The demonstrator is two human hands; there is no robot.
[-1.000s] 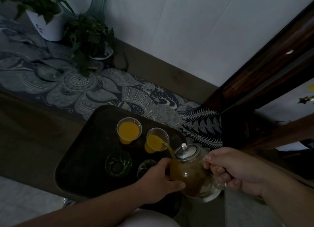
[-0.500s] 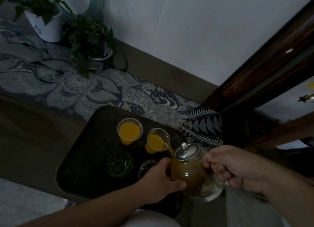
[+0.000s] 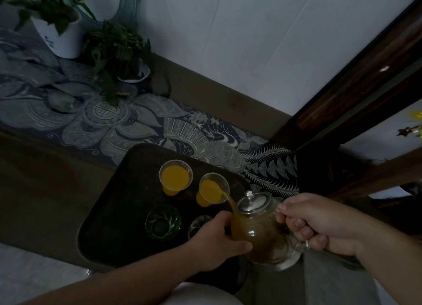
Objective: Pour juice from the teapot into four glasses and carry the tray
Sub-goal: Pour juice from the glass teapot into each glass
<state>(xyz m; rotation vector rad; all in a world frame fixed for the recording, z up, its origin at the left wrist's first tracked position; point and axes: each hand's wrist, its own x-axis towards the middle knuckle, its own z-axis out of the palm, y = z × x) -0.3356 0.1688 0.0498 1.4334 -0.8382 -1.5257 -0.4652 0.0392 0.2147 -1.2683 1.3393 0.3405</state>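
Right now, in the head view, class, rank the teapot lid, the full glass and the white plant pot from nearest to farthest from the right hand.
1. Teapot lid, just left of the right hand.
2. Full glass, far side of tray.
3. White plant pot, far left corner.

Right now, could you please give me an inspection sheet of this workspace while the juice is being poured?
Surface: dark tray on a brown table with a patterned runner.
Job's things: glass teapot tilted, stream entering the second glass; first glass holds juice; green glass empty; fourth glass partly hidden.
Clutter: two potted plants at the far end.
Grippers: left hand holds the teapot's body; right hand grips its handle.
Cables: nothing seen.
Surroundings: white wall, dark wooden frame on the right.
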